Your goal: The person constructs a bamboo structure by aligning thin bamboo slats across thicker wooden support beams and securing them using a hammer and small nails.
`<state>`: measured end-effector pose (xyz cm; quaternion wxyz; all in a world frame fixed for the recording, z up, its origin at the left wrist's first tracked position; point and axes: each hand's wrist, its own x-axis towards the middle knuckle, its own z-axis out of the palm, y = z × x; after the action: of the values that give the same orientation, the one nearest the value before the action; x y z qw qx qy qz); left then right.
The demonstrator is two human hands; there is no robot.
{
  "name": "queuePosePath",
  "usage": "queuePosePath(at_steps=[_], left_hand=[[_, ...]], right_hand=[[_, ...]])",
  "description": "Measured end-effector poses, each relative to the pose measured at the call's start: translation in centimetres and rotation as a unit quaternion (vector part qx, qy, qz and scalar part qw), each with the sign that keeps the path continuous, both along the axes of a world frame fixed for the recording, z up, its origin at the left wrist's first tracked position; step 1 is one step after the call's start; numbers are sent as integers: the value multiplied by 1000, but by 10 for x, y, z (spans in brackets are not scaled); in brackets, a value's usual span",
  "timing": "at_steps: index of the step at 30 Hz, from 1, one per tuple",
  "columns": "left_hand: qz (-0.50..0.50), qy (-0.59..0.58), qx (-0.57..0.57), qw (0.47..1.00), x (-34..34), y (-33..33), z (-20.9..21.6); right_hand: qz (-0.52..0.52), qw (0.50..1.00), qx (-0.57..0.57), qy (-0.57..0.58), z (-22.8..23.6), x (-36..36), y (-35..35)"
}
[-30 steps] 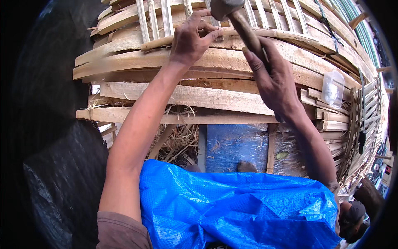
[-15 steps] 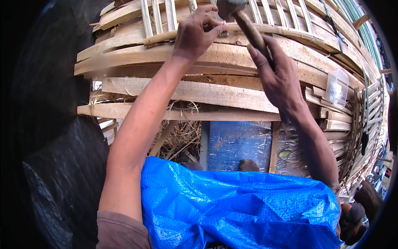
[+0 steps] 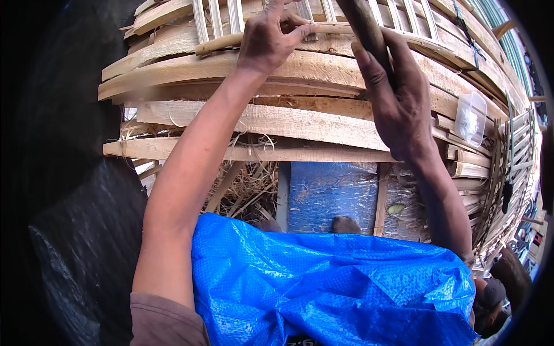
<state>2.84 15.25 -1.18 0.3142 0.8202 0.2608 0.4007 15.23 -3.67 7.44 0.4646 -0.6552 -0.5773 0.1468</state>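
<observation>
My left hand (image 3: 266, 43) lies over a long round wooden rail (image 3: 340, 27) at the top of the view. Its thumb and index finger are pinched together at the rail; what they hold, if anything, is too small to make out. Several pale slats (image 3: 217, 20) run upward from the rail, like a ladder-shaped frame. My right hand (image 3: 401, 95) is closed round the handle of a hammer (image 3: 365, 23), raised right of my left hand. The hammer's head is beyond the top edge.
Rough wooden planks (image 3: 277, 124) form the bench under the frame. A clear plastic tub (image 3: 471, 118) stands at the right, near stacked split pieces. Blue plastic sheeting (image 3: 334, 282) covers my lap. Shavings (image 3: 248, 187) lie below. Another person (image 3: 490, 300) is at the lower right.
My right hand has shifted slightly right and the hammer has risen, its head leaving the view. My left hand keeps its place on the rail, while the whole view has shifted a little.
</observation>
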Motion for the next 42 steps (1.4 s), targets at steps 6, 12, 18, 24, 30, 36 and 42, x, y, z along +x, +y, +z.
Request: queuePosePath(at_steps=[6, 12, 18, 24, 30, 36, 42], left_hand=[[11, -45, 116, 992, 6, 8, -10], [-1, -58, 103, 993, 8, 11, -9], [-3, -76, 169, 983, 5, 11, -8], [11, -43, 114, 993, 6, 6, -6], [-10, -65, 103, 992, 5, 8, -8], [6, -42, 82, 996, 6, 3, -7], [19, -48, 101, 994, 4, 5, -6]], right_hand=[[-4, 993, -118, -1, -13, 7, -3], [4, 1000, -23, -9, -14, 4, -1], [-4, 999, -31, 15, -2, 1, 7], [-20, 994, -71, -75, -25, 6, 12], [-4, 999, -25, 29, 3, 9, 4], [-22, 993, -115, -21, -17, 11, 2], [0, 1000, -2, 4, -7, 5, 2]])
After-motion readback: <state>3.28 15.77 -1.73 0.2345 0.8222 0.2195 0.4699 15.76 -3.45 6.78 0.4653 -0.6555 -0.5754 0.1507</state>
